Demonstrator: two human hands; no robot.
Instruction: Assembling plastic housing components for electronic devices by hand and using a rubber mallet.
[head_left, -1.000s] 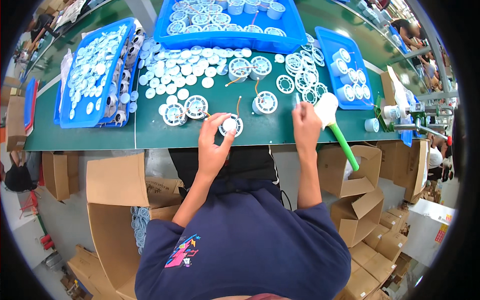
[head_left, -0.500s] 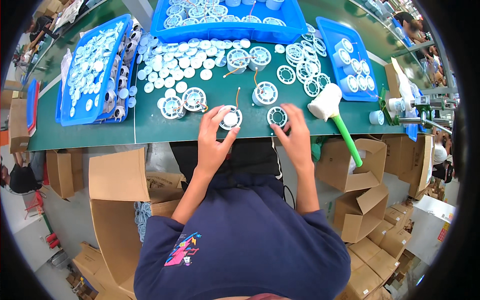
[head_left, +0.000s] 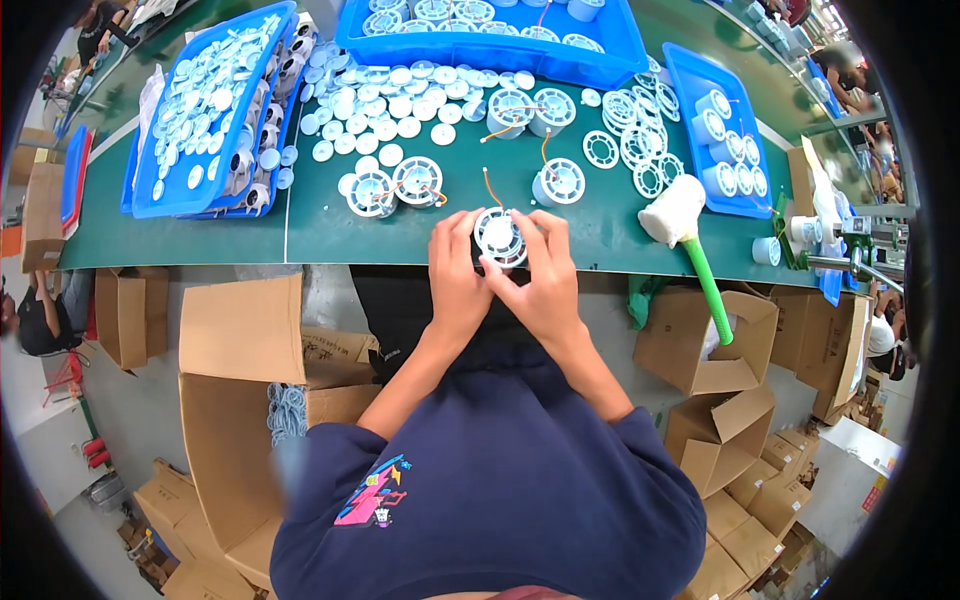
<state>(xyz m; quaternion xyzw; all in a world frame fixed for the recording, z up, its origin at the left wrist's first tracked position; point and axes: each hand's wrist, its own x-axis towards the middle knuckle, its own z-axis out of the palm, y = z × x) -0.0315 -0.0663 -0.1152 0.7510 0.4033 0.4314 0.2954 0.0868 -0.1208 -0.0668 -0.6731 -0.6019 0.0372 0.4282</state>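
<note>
Your left hand (head_left: 458,268) and right hand (head_left: 541,264) met around a white slotted part (head_left: 499,238).
They were closed on its opposite sides near the front edge of the green table (head_left: 325,238); a green-handled mallet (head_left: 698,262) lay to the right.

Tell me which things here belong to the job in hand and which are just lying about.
Seem part of the job:
wired cup, held between the left hand and right hand
loose slotted rings
similar wired cups
pale discs
possibly the green-handled mallet, untouched

Seem just lying about:
cardboard boxes
bluish strands inside one box
</note>
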